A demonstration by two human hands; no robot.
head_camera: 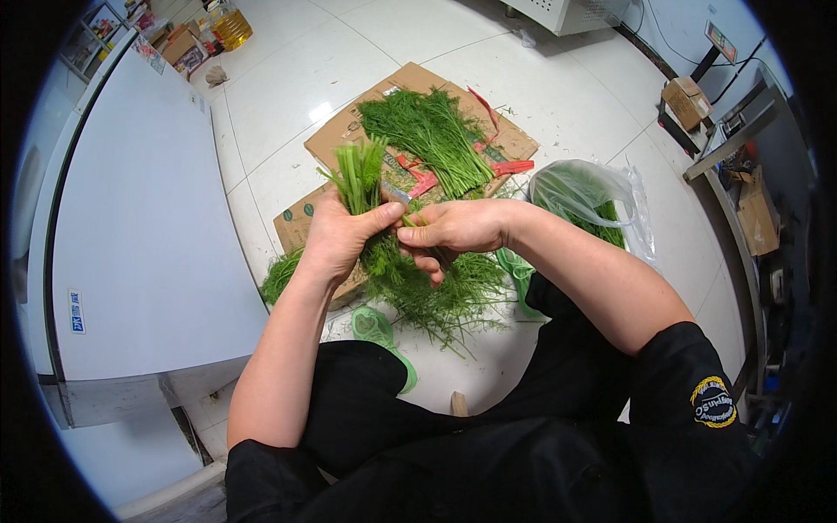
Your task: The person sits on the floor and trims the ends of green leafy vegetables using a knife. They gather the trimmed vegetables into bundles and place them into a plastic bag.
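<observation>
My left hand (pixel 337 238) grips a bunch of feathery green herb (pixel 359 173), dill or fennel fronds, with its pale stem ends pointing up and its leaves hanging below. Close against it, my right hand (pixel 451 229) holds a small knife (pixel 395 193) whose blade shows beside the bunch; the handle is mostly hidden by my fingers. A thin green stem lies between my right thumb and fingers. Beyond my hands, a larger pile of the herb (pixel 428 134) rests on flattened cardboard (pixel 337 137). Loose fronds (pixel 451 297) are heaped on the floor under my hands.
Red plastic strips (pixel 513 167) lie by the pile. A clear plastic bag (pixel 582 186) with more herb stands right of my knees. A white freezer cabinet (pixel 157 216) flanks the left side. An oil jug (pixel 230 27) sits far left; a scale (pixel 720 42) and shelving (pixel 732 144) stand right.
</observation>
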